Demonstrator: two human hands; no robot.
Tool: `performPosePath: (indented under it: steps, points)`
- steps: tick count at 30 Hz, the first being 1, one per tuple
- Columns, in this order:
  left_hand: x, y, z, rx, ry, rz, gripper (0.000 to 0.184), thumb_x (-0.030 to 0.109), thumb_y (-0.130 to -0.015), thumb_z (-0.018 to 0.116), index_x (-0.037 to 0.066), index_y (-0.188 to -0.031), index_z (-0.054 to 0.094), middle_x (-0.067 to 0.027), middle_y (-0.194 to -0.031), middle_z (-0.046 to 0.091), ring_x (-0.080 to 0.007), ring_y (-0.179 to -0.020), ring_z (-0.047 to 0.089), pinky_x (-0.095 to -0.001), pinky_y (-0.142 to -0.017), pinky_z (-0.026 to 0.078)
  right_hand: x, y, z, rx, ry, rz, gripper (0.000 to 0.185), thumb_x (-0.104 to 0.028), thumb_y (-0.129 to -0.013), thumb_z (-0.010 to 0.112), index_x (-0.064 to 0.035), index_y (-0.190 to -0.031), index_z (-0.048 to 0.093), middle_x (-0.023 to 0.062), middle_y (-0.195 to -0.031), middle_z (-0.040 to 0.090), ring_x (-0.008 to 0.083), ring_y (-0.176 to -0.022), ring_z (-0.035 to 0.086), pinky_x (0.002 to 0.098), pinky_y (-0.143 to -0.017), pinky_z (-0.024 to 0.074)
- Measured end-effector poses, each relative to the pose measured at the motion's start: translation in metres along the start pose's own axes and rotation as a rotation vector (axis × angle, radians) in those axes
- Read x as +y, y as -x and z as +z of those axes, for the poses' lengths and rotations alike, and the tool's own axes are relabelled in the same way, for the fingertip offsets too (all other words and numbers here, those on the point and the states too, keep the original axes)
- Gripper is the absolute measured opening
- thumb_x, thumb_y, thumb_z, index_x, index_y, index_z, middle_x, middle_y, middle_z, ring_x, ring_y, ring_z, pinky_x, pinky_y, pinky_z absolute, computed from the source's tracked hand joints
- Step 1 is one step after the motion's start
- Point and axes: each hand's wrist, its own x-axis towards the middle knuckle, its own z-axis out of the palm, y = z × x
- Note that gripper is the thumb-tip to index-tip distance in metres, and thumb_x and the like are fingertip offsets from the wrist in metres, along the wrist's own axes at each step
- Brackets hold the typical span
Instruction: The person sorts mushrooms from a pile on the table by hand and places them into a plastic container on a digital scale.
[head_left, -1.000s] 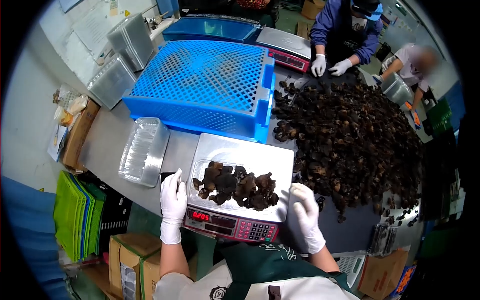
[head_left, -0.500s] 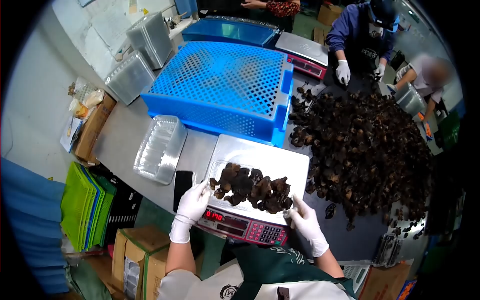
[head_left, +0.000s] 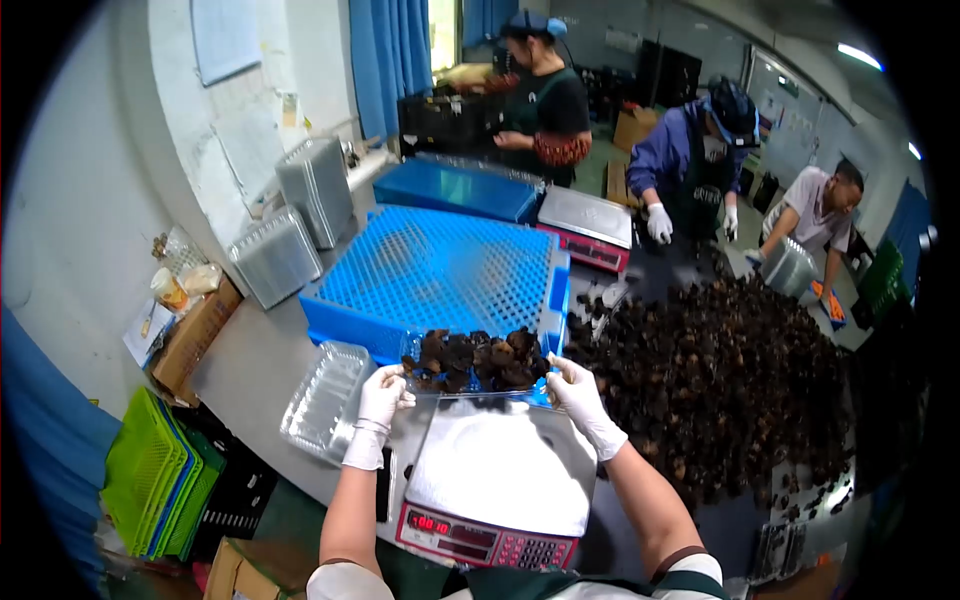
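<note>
My gloved left hand (head_left: 383, 402) is closed on the left end of a clear plastic tray (head_left: 440, 392). The tray's right end is gripped by my gloved right hand (head_left: 580, 398). Dark brown, curled pieces that look like wood-ear mushrooms (head_left: 478, 362) fill it. It is held up above the far edge of a scale (head_left: 500, 465), in front of a blue perforated crate (head_left: 450, 260). The scale's platform is bare, and its red display is lit. A stack of clear empty trays (head_left: 325, 395) lies left of my left hand.
A large heap of the same dark pieces (head_left: 720, 370) covers the right of the table. A second scale (head_left: 585, 222) stands behind the crate. More tray stacks (head_left: 315, 190) stand at the back left. Several people are at work beyond the table.
Both hands have lifted the filled tray off the scale and moved it away from my body, towards the blue crate. The scale's display has changed. My view has tilted up.
</note>
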Motion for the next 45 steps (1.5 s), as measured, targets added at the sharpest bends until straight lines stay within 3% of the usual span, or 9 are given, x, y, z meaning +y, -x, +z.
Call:
performPosePath:
  steps: [7, 11, 14, 18, 22, 24, 30, 35, 45]
  points:
    - [-0.006, -0.085, 0.017, 0.153, 0.177, -0.002, 0.028, -0.001, -0.090, 0.049, -0.002, -0.118, 0.047, -0.0135, -0.085, 0.060, -0.0207, -0.059, 0.064, -0.0334, -0.054, 0.059, 0.026, -0.049, -0.002, -0.034, -0.297, 0.075, 0.040, -0.009, -0.093, 0.051, 0.0034, -0.130, 0.045, 0.0127, -0.096, 0.064, 0.0168, -0.071, 0.062, 0.0274, -0.061, 0.0513]
    - [-0.007, -0.138, 0.025, 0.232, 0.367, 0.048, 0.041, -0.005, -0.087, 0.052, -0.003, -0.127, 0.042, -0.0149, -0.104, 0.056, -0.0264, -0.084, 0.065, -0.0328, -0.068, 0.059, 0.021, -0.022, -0.013, -0.086, -0.200, 0.116, 0.030, -0.015, -0.094, 0.054, 0.0029, -0.118, 0.055, 0.0105, -0.094, 0.066, 0.0143, -0.072, 0.062, 0.0263, -0.065, 0.0513]
    - [-0.003, -0.139, 0.026, 0.203, -0.014, 0.244, 0.050, -0.003, -0.086, 0.055, -0.001, -0.134, 0.041, -0.0151, -0.124, 0.054, -0.0234, -0.104, 0.060, -0.0290, -0.083, 0.051, 0.016, 0.012, -0.029, -0.063, -0.126, 0.140, 0.028, -0.019, -0.093, 0.057, 0.0024, -0.111, 0.060, 0.0077, -0.091, 0.067, 0.0111, -0.071, 0.061, 0.0238, -0.065, 0.0502]
    - [0.015, -0.085, -0.006, 0.205, -0.524, 0.441, 0.034, 0.004, -0.082, 0.060, 0.001, -0.115, 0.060, -0.0141, -0.114, 0.061, -0.0227, -0.105, 0.059, -0.0309, -0.090, 0.047, 0.050, 0.064, -0.084, 0.055, -0.020, 0.097, 0.025, -0.020, -0.092, 0.060, 0.0036, -0.100, 0.065, 0.0029, -0.079, 0.064, 0.0057, -0.058, 0.048, 0.0217, -0.057, 0.0445]
    - [0.011, -0.010, -0.057, 0.327, -1.390, 0.379, 0.043, 0.037, -0.079, 0.062, 0.007, -0.110, 0.061, -0.0151, -0.109, 0.059, -0.0334, -0.105, 0.054, -0.0460, -0.088, 0.043, 0.072, 0.137, -0.135, 0.275, -0.199, 0.262, 0.020, -0.013, -0.092, 0.057, 0.0012, -0.105, 0.064, 0.0084, -0.085, 0.068, 0.0115, -0.067, 0.061, 0.0223, -0.059, 0.0485]
    - [-0.027, 0.003, -0.092, 0.461, -1.512, 0.442, 0.037, 0.038, -0.077, 0.065, 0.011, -0.101, 0.063, -0.0133, -0.105, 0.058, -0.0348, -0.100, 0.055, -0.0483, -0.082, 0.046, 0.094, 0.170, -0.156, 0.392, -0.261, 0.222, 0.024, -0.016, -0.091, 0.056, 0.0006, -0.107, 0.061, 0.0094, -0.083, 0.067, 0.0146, -0.066, 0.061, 0.0273, -0.061, 0.0499]
    - [-0.033, 0.003, -0.110, 0.432, -1.154, 0.336, 0.016, 0.021, -0.074, 0.064, 0.005, -0.072, 0.068, -0.0153, -0.076, 0.064, -0.0351, -0.077, 0.062, -0.0431, -0.071, 0.049, 0.127, 0.226, -0.168, 0.560, -0.373, 0.213, 0.023, -0.012, -0.090, 0.051, 0.0017, -0.106, 0.060, 0.0096, -0.081, 0.065, 0.0151, -0.065, 0.059, 0.0282, -0.061, 0.0494]
    - [-0.041, -0.033, -0.141, 0.337, -0.865, 0.189, 0.018, 0.015, -0.070, 0.065, -0.003, -0.068, 0.067, -0.0144, -0.061, 0.063, -0.0198, -0.059, 0.061, -0.0333, -0.061, 0.049, 0.130, 0.258, -0.141, 0.511, -0.381, 0.247, 0.021, -0.012, -0.091, 0.053, -0.0002, -0.105, 0.064, 0.0053, -0.085, 0.067, 0.0088, -0.066, 0.059, 0.0205, -0.058, 0.0473]
    - [0.003, -0.014, -0.083, 0.374, -1.178, 0.185, 0.010, 0.009, -0.074, 0.064, 0.000, -0.078, 0.066, -0.0134, -0.070, 0.061, -0.0257, -0.068, 0.060, -0.0380, -0.068, 0.047, 0.161, 0.291, -0.116, 0.398, -0.204, 0.241, 0.023, -0.017, -0.092, 0.055, -0.0034, -0.107, 0.065, 0.0019, -0.088, 0.066, 0.0081, -0.072, 0.057, 0.0208, -0.066, 0.0467]
